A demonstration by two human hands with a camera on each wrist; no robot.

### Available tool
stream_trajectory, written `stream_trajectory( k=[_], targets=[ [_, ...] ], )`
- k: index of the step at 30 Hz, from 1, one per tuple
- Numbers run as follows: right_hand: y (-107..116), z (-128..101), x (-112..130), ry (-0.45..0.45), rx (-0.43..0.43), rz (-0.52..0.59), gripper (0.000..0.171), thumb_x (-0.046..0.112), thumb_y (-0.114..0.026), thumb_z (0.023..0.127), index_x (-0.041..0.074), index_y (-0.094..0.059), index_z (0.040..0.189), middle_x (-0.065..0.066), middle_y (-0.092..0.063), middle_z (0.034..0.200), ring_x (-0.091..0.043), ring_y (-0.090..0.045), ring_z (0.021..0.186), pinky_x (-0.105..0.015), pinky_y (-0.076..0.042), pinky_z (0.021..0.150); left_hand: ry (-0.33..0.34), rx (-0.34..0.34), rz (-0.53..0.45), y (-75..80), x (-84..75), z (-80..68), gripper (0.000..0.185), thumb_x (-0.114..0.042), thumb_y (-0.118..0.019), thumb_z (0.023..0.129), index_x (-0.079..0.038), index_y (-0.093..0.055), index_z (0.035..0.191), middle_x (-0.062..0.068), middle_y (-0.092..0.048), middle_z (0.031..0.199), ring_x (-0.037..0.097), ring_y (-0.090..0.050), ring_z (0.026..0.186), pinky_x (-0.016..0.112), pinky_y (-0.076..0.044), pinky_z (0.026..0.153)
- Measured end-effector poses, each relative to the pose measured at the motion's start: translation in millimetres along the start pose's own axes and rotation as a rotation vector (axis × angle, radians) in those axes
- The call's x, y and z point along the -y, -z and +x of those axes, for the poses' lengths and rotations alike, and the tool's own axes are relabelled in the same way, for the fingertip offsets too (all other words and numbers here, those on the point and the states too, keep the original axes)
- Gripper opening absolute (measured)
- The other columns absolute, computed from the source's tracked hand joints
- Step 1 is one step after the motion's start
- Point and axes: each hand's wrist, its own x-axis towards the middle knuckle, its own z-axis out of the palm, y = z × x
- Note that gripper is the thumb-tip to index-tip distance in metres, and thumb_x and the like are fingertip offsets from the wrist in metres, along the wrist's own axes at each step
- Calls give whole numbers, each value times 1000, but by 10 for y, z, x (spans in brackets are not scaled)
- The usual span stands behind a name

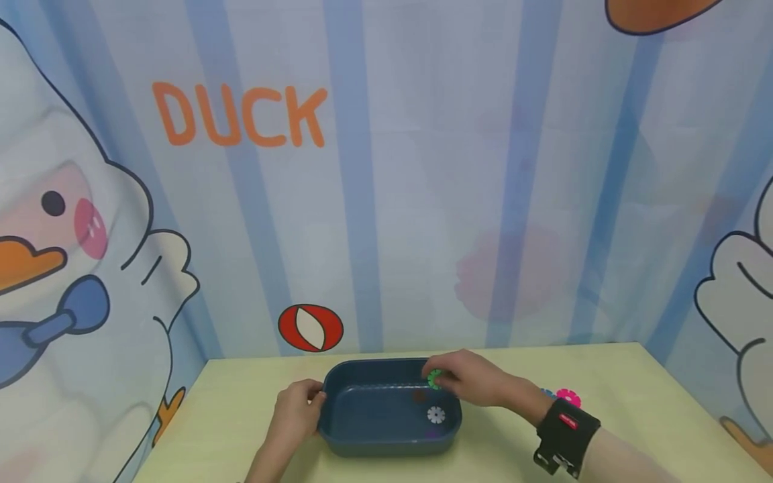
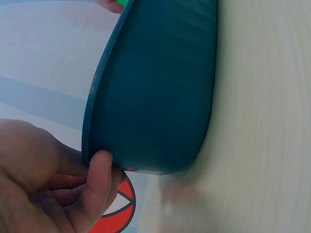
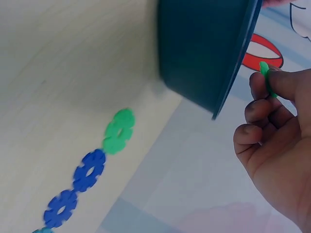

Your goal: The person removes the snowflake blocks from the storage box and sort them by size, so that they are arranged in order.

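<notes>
- Green disc (image 1: 435, 379): a toothed plastic piece, held above the far right part of the blue tub (image 1: 338, 422), probably so it stays over the opening.
- The right hand (image 1: 468, 379) pinches it with curled fingertips (image 3: 272, 82).
- The left hand (image 1: 297, 408) grips the tub's left rim, thumb (image 2: 97, 182) on the wall, likely to steady it.
- A white disc (image 1: 436, 414) lies inside the tub; other discs (image 3: 87, 170) lie in a row on the table (image 1: 604, 376) at the right.

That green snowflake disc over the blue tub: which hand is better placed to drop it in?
Probably the right hand: it already pinches the green disc above the blue tub, while the left hand grips the tub's rim.
</notes>
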Motion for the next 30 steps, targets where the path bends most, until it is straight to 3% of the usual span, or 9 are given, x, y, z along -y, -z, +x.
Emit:
stream_trajectory(
  k=[5,12,19,26,30],
  targets=[
    [37,-119,-46,-43,-30,14,23,13,-67,104,17,-71,127,3,-75,109,-2,-65,87,-26,-58,73,0,0,5,-2,-7,5,21,-1,-65,101,9,-72,118,21,-76,106,30,-74,95,31,-65,59],
    [91,-247,-115,-75,-63,34,17,12,-68,104,10,-69,120,7,-71,94,-5,-64,78,-26,-56,69,-3,0,-3,-6,-12,-2,20,-1,-65,101,9,-72,117,21,-76,105,27,-74,90,31,-64,57],
    [121,-339,-200,-54,-93,15,8,11,-65,105,12,-65,113,6,-66,87,-1,-54,71,-24,-50,66,-28,-24,38,6,-12,-11,18,-2,-67,100,7,-74,114,18,-77,102,30,-75,95,36,-66,70],
    [142,-447,-267,-94,-73,76,7,11,-62,107,12,-63,113,10,-58,75,-2,-50,59,-24,-49,60,-9,-11,-5,-10,-10,-13,19,0,-66,100,10,-72,115,20,-76,102,24,-74,84,29,-62,53],
    [158,-513,-305,-111,-78,84,7,13,-62,107,15,-62,114,11,-57,72,-2,-49,59,-24,-48,61,-8,-14,-9,-12,-19,-16,19,1,-65,100,10,-72,116,20,-76,103,24,-74,83,28,-61,50]
  ],
)
